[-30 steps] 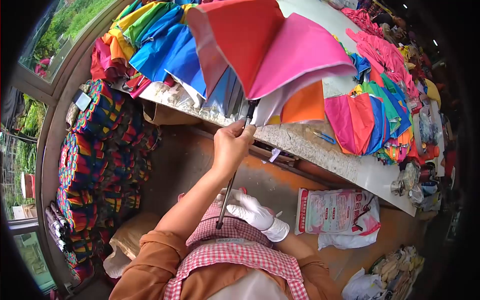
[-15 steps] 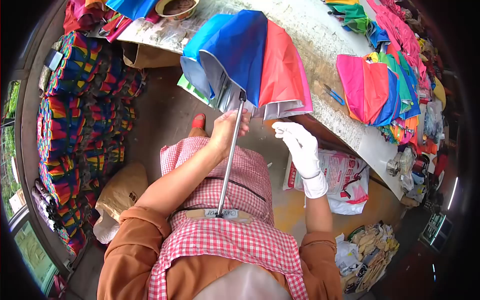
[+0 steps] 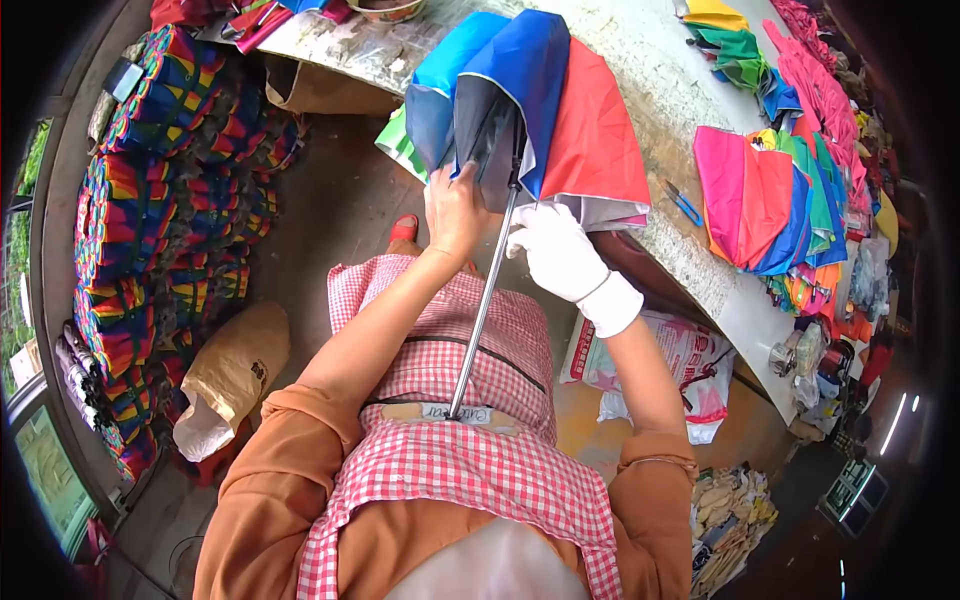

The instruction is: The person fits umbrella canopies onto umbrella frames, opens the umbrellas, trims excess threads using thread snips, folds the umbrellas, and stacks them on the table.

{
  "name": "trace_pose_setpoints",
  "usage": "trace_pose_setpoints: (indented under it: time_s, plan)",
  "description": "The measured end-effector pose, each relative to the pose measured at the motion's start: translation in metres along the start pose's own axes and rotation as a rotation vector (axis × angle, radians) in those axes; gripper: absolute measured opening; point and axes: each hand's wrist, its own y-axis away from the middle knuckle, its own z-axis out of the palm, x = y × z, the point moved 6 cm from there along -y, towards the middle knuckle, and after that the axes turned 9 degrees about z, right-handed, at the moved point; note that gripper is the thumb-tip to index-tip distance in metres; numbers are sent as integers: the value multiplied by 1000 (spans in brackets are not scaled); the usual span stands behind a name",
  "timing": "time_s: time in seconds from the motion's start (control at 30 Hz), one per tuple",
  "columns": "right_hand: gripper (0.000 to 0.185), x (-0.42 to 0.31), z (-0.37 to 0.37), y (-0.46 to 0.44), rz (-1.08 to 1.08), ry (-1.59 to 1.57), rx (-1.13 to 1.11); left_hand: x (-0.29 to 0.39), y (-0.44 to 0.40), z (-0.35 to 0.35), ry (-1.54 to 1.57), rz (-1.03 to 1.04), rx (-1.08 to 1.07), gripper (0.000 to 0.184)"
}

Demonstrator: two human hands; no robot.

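Observation:
A half-folded umbrella with blue, red and green panels (image 3: 590, 130) hangs at the table's edge, its metal shaft (image 3: 485, 300) slanting down to the waist of my checked apron (image 3: 440, 460). My bare left hand (image 3: 455, 212) has its fingers closed on the lower edge of the blue panel, left of the shaft. In a white glove, my right hand (image 3: 560, 250) is at the lower edge of the blue and red panels, right beside the shaft, fingers bent together. What its fingertips hold is too small to make out.
The worktable (image 3: 650, 60) bears blue-handled scissors (image 3: 683, 203) and a stack of colourful folded umbrellas (image 3: 765, 200). Bundled rainbow umbrellas (image 3: 130, 220) are piled at the left, near a brown paper bag (image 3: 235, 370). A printed white sack (image 3: 660, 350) lies under the table.
The umbrella has turned, bringing blue panels to the front, and its shaft end now rests at my waist. My left hand moved from shaft to fabric; my gloved right hand rose to the panel edge.

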Motion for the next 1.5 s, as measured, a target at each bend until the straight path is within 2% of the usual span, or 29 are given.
trace_pose_setpoints:
  time_s: [0.07, 0.1, 0.2, 0.23, 0.3, 0.33, 0.37, 0.43, 0.47, 0.5, 0.53, 0.57, 0.6, 0.63, 0.73, 0.77, 0.87, 0.9, 1.1, 1.23, 1.33, 1.37, 1.4, 1.47, 1.5]
  plan:
    - [11, 20, 30, -3, 244, -113, -86, -16, -5, 9, -171, -49, 15, 23]
    - [15, 31, 45, -5, 367, -168, -129, -27, -9, 17, -137, -94, -43, 23]
    - [16, 50, 66, -25, 453, -627, 173, -38, -15, 26, -99, -162, -170, 21]
    - [15, 48, 69, -31, 472, -199, 141, -42, -16, 30, -94, -196, -263, 19]
    - [25, 69, 108, -32, 597, -172, 204, -48, -17, 32, 38, -345, -201, 18]
    - [29, 62, 106, -36, 563, -12, 233, -53, -16, 36, 87, -427, -189, 20]
    - [36, 69, 120, -37, 648, 31, 156, -57, -17, 38, 147, -448, -145, 20]
    - [36, 58, 108, -40, 627, -56, 220, -64, -16, 39, 264, -493, -52, 21]
    - [36, 54, 102, -43, 613, -101, 251, -69, -12, 43, 481, -610, 45, 21]
    - [35, 45, 91, -47, 412, -31, 329, -64, -11, 42, 698, -727, 143, 21]
    - [34, 43, 91, -41, 394, 3, 352, -55, -13, 37, 915, -843, 243, 22]
    - [34, 39, 91, -32, 377, 36, 375, -42, -16, 30, 1070, -887, 246, 14]
    - [33, 37, 91, -24, 358, 72, 399, -44, -14, 34, 1083, -859, 255, 12]
    - [28, 40, 92, -15, 389, -54, 410, -49, -11, 41, 1097, -831, 263, 11]
    - [26, 56, 101, 1, 659, -60, 456, -55, -4, 47, 1076, -785, 262, 15]
    - [25, 70, 112, 0, 682, -176, 519, -56, -2, 47, 1088, -791, 277, 14]
    - [27, 95, 130, -16, 762, -479, 495, -56, 1, 46, 1074, -798, 267, 12]
    - [27, 97, 133, -27, 657, -614, 601, -56, 1, 46, 1064, -798, 261, 11]
    - [25, 119, 133, -41, 713, -563, 519, -60, 1, 44, 703, -686, 163, 11]
    - [23, 114, 124, -37, 702, -482, 471, -47, -4, 29, 326, -550, 31, 9]
    - [22, 98, 107, -25, 688, -333, 410, -40, -3, 24, 543, -500, 127, 14]
    - [22, 90, 100, -18, 690, -254, 358, -37, -5, 24, 498, -499, 85, 15]
    - [22, 79, 92, -11, 715, -161, 251, -35, -3, 29, 501, -409, 83, 14]
    - [21, 52, 82, -1, 729, 5, -25, -50, 12, 51, 485, -609, 78, 10]
    - [19, 39, 87, 16, 540, -352, 332, -51, 8, 42, 436, -527, 98, 12]
